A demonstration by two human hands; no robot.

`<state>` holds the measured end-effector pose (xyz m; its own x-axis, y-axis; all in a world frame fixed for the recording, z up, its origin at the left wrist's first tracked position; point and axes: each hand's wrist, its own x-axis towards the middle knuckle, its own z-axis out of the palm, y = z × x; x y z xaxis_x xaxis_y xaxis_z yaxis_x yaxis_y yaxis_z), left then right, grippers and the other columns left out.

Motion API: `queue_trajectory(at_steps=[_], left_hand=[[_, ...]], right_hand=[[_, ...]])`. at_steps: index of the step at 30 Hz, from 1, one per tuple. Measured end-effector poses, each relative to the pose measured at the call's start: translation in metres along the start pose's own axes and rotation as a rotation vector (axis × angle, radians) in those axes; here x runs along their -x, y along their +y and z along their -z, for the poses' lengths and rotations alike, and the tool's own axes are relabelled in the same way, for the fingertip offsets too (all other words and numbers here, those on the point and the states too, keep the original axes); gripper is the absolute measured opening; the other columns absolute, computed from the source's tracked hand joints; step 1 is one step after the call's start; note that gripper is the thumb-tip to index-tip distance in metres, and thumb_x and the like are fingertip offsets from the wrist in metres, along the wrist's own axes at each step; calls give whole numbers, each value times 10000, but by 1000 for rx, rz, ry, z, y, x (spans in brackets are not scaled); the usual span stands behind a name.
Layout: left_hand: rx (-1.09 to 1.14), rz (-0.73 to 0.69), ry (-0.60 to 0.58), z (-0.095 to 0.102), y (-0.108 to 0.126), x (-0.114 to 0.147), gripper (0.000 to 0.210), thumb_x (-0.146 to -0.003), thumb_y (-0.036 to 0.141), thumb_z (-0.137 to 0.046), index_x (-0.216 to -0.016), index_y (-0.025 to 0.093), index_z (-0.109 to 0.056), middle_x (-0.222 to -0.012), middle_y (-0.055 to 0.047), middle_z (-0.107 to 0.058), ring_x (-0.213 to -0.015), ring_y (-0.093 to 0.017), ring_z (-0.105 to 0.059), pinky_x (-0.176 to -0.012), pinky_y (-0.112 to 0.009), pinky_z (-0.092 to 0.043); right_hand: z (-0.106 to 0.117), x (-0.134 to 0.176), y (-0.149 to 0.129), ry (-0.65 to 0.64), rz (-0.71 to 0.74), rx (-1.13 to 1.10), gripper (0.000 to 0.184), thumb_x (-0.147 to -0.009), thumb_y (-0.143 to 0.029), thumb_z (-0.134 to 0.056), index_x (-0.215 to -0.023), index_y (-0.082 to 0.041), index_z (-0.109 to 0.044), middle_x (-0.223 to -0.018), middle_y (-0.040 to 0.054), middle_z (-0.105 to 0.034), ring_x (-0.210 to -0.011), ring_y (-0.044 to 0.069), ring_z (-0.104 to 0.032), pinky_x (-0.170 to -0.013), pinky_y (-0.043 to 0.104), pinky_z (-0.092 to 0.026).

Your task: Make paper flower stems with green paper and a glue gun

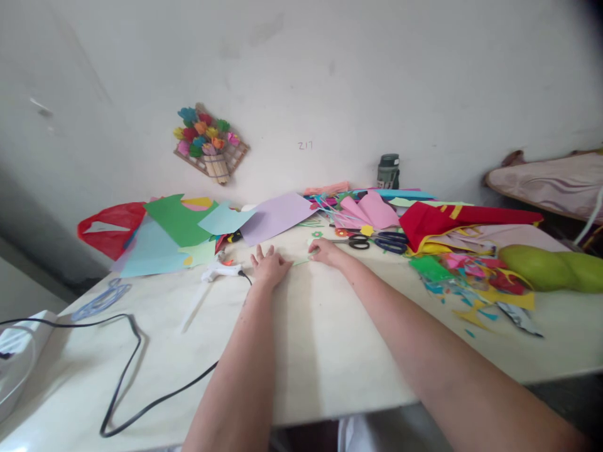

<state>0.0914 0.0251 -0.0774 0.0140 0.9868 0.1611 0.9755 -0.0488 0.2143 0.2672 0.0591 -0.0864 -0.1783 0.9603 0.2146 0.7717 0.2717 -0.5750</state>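
A thin green strip [301, 262], which looks like paper, runs between my two hands just above or on the table. My left hand [269, 269] pinches its left end between thumb and forefinger, with the other fingers spread. The right end is in the closed fingertips of my right hand [324, 252]. A white hot glue gun [221, 271] lies just left of my left hand, a glue stick at its back. Beyond my right hand are black-handled scissors [358, 242], a dark blue-handled pair [391, 242] and small paper flowers, one of them yellow [367, 231].
Coloured paper sheets [277, 216] line the back of the table [301, 376]. A black cable [162, 398] loops across the left side near a white power strip [28, 339]. Paper scraps [471, 276], red cloth [452, 223] and a green object [546, 269] lie at right. A bottle [388, 171] stands behind.
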Motion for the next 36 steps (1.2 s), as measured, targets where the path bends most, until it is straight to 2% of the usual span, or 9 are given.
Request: queue_trajectory(at_steps=[7, 16, 27, 36], left_hand=[[-6, 7, -23, 1, -2, 1, 326, -704, 507, -435, -719, 225, -599, -1368, 5, -307, -1286, -318, 3, -1007, -497, -27], [-60, 2, -36, 7, -7, 3, 346, -697, 521, -433, -729, 231, -619, -1373, 15, -297, -1284, -325, 9, -1009, -492, -26], [-125, -1, -41, 16, -15, 3, 317, -675, 511, -462, -702, 251, -641, -1370, 26, -300, -1284, -321, 36, -1003, -514, 0], [-188, -19, -22, 20, -19, 6, 336, -678, 532, -457, -705, 252, -639, -1375, 13, -291, -1282, -324, 60, -966, -564, 61]], right_hand=[[10, 8, -2, -65, 14, -82, 211, -647, -52, -523, -818, -139, -613, -763, 17, -581, -626, 94, -496, -583, 192, -388], [7, 6, 1, -59, 33, -91, 336, -602, 31, -424, -822, -131, -621, -849, 45, -618, -750, 120, -533, -650, 190, -395], [-1, 3, 4, -16, -17, -71, 250, -622, -25, -458, -740, -163, -630, -823, 22, -625, -734, 119, -544, -633, 183, -399], [1, 5, 1, -11, -2, -50, 253, -640, -12, -444, -737, -157, -627, -864, 32, -619, -773, 117, -546, -685, 185, -400]])
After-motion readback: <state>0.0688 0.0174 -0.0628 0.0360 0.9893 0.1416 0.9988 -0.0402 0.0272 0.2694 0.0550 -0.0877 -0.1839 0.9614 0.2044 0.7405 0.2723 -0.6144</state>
